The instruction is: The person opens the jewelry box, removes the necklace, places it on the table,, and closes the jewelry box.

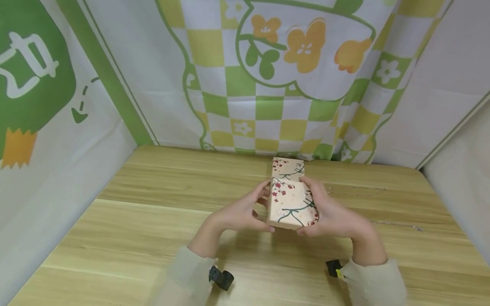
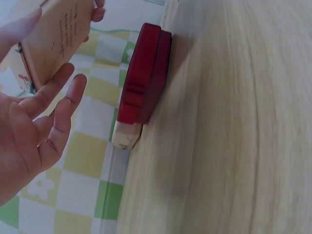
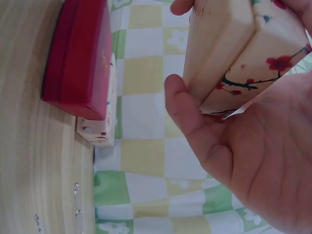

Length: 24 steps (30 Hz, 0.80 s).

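Both hands hold a cream gift box [image 1: 292, 199] printed with red blossoms and dark branches, raised above the table. My left hand [image 1: 243, 212] grips its left side with thumb and fingers; the lower fingers hang loose in the left wrist view. My right hand [image 1: 331, 212] holds the right side, its fingers spread along the edges. In the right wrist view a lid seam runs along the cream box. Beneath it lies a red case [image 2: 141, 73], hidden in the head view. Beyond that sits a second blossom-printed box [image 1: 288, 166].
Two thin silver chains lie on the wooden table [image 1: 134, 238] to the right: a farther chain [image 1: 356, 194] and a nearer chain [image 1: 396, 223] with a small pendant. A checkered floral curtain [image 1: 268, 106] hangs behind the table's back edge.
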Tool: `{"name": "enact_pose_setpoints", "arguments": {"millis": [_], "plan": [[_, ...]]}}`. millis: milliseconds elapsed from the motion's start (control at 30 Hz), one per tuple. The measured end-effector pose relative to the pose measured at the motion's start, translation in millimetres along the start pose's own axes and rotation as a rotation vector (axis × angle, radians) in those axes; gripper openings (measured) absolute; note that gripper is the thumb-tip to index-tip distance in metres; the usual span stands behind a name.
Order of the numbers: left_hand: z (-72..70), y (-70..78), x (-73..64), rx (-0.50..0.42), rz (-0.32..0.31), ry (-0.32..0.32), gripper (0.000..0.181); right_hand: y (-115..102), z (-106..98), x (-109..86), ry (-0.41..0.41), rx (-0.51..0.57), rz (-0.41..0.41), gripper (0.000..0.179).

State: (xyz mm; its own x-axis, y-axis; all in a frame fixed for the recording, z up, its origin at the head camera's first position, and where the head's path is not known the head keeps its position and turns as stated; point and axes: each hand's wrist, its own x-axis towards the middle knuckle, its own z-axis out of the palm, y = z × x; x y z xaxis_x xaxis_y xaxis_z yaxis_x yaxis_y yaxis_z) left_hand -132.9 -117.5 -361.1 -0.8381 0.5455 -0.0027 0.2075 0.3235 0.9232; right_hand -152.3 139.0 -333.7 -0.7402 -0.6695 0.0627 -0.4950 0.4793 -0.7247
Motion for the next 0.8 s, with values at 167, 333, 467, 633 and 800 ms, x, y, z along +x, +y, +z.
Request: {"name": "enact_pose_setpoints", "arguments": {"millis": [167,333,467,633,800], "plan": [[-4.0,-4.5,-2.2,-0.053,-0.01,-0.009,0.108,3,5,2.5,-0.035,-0.014,0.014,0.119],[-4.9,-6.5,-0.7,-0.092,0.02,0.013,0.103,6,4,5.8,0.002,-0.02,-0.025,0.115],[-5.9,-8.6,-0.5,-0.079,0.035,0.025,0.101,8,2,6.4,0.023,-0.031,-0.042,0.114],[-7.0,-10.0,-0.9,-0.076,0.04,0.026,0.099,9,-3,5.4,0.037,0.066,-0.055,0.114],[-5.5,-9.5,-0.5,-0.106,0.002,0.014,0.101,11,-3,5.3,0.04,0.098,-0.05,0.114]]}}
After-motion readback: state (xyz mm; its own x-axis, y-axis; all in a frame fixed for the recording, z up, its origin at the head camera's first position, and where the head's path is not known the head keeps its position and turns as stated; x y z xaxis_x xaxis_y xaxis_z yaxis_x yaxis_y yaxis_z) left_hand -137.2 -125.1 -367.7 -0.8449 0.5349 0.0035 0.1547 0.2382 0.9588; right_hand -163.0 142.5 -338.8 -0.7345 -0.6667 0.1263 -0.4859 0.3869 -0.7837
